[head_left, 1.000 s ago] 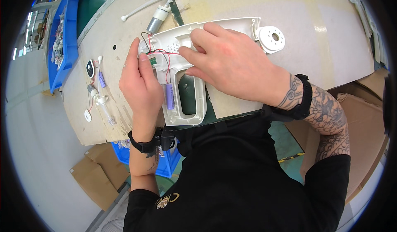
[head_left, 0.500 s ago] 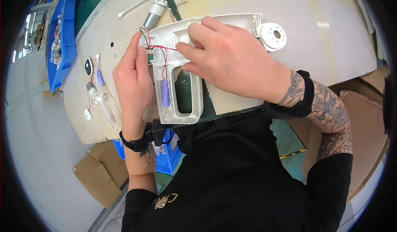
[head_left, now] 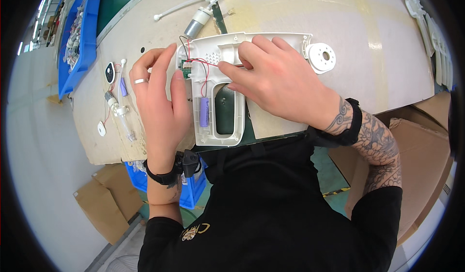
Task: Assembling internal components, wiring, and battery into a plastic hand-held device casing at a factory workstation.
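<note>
A white plastic housing half [head_left: 235,121] with a handle loop lies open side up on the table in front of me. My right hand [head_left: 283,80] reaches over its middle, thumb and index finger closed on red and black wires [head_left: 206,62]. My left hand [head_left: 162,92] is open beside the housing's left end, its fingers apart, near a small green circuit board [head_left: 185,68]. A purple battery cell [head_left: 204,112] sits in the handle, wired upward. From the board end, leads run to a silver-and-white pump motor [head_left: 196,24] with tubing. A white round disc [head_left: 321,58] is at the housing's right end.
At the left lies another set of wired parts, with a second pump [head_left: 112,101] and purple cell [head_left: 123,87]. A blue bin [head_left: 89,39] of parts stands far left. White plastic pieces [head_left: 426,24] line the far right; cardboard [head_left: 416,160] stands below the table edge.
My left hand has come off the housing's left end and its fingers have spread, uncovering more of the circuit board. My right hand stays at the wires. The whole view has shifted slightly.
</note>
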A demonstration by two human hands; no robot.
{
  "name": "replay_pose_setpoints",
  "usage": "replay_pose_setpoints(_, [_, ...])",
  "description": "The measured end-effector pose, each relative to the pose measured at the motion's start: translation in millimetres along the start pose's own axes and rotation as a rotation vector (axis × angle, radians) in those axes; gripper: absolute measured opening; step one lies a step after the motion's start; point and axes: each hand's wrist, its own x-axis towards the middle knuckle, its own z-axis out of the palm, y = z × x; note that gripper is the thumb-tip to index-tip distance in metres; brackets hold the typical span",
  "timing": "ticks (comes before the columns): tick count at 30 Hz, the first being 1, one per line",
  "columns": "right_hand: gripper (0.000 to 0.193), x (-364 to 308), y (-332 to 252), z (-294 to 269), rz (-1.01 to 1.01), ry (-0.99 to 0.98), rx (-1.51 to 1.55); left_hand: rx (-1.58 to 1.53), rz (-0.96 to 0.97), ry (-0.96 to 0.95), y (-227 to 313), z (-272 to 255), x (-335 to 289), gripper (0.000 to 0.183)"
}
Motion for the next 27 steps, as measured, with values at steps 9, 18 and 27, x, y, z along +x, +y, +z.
replay_pose_setpoints(9, [0.026,-15,17,-45,0.053,-0.059,-0.049,0.055,0.165,-0.207,19,3,-11,0.048])
replay_pose_setpoints(18, [0.024,-14,21,-39,0.045,-0.137,-0.056,0.034,0.187,-0.272,16,21,-17,0.048])
replay_pose_setpoints(27, [0.021,-4,28,-41,0.086,-0.185,0.026,0.004,0.153,-0.178,18,25,-21,0.040])
